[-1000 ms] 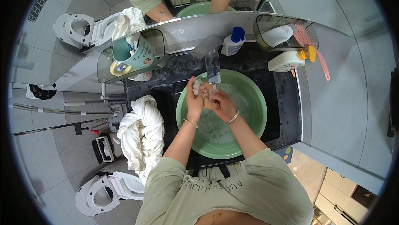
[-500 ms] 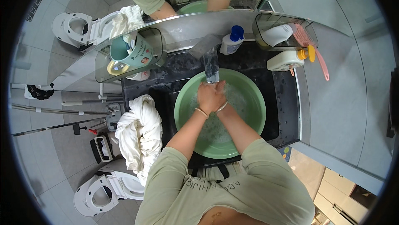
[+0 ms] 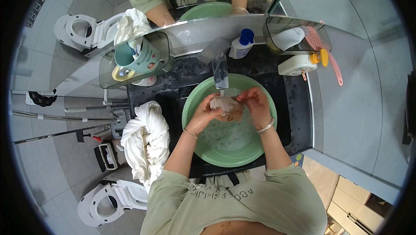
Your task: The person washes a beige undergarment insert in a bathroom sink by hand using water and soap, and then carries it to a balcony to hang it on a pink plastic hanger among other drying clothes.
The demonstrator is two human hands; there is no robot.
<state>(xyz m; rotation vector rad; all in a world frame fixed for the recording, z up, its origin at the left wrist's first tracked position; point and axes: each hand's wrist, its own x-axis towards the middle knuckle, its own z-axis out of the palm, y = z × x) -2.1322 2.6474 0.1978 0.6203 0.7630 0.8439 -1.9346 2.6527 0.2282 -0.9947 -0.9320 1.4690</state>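
Observation:
Over a green basin (image 3: 190, 144) of sudsy water, both my hands work on a small wet beige cloth (image 3: 226, 106), thin and partly see-through. My left hand (image 3: 203, 114) grips it from the left side, fingers curled around the edge. With bent fingers and thumb, my right hand (image 3: 258, 106) pinches its right end. The cloth is stretched between them just below the tap (image 3: 220, 75), from which a thin stream of water falls. Its exact kind cannot be made out.
A twisted white cloth (image 3: 147, 141) hangs over the sink's left side. Behind the basin stand a blue-capped white bottle (image 3: 241, 46) and a yellow-pump bottle (image 3: 299, 64). A clear rack at left holds a teal cup (image 3: 138, 57); a pink brush (image 3: 318, 40) rests at right.
My hands, pressed together under the tap before, have moved apart, the right one to the right. The beige cloth now shows between them.

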